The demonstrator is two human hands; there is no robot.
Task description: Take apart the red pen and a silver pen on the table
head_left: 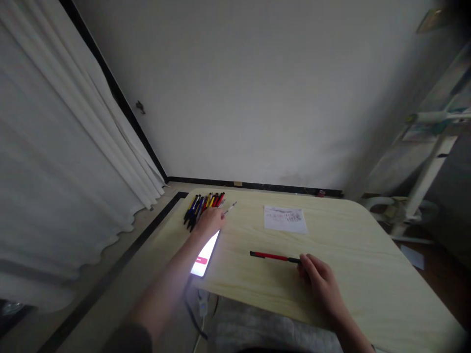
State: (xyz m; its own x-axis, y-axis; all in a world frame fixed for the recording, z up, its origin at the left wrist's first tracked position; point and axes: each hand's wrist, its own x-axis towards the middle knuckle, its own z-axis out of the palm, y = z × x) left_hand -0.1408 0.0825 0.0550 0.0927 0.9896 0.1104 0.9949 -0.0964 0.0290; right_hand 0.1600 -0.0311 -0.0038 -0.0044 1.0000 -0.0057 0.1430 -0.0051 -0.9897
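My left hand (210,220) reaches to the far left of the table, its fingers closed on a thin, pale stick like a pen refill (231,208) that points away to the right. Just beyond that hand lies a pile of pens (200,206) in black, blue, yellow and red. Under my left wrist a phone (205,255) glows with a white and pink screen. Over the near middle, my right hand (319,275) pinches the black end of a red pen (274,256), which points left and is roughly level.
A sheet of paper (285,219) with writing lies on the pale wooden table (353,245). Cables (200,314) hang below the near left edge. White curtains (73,147) hang at the left, and a white stand (423,181) is on the right.
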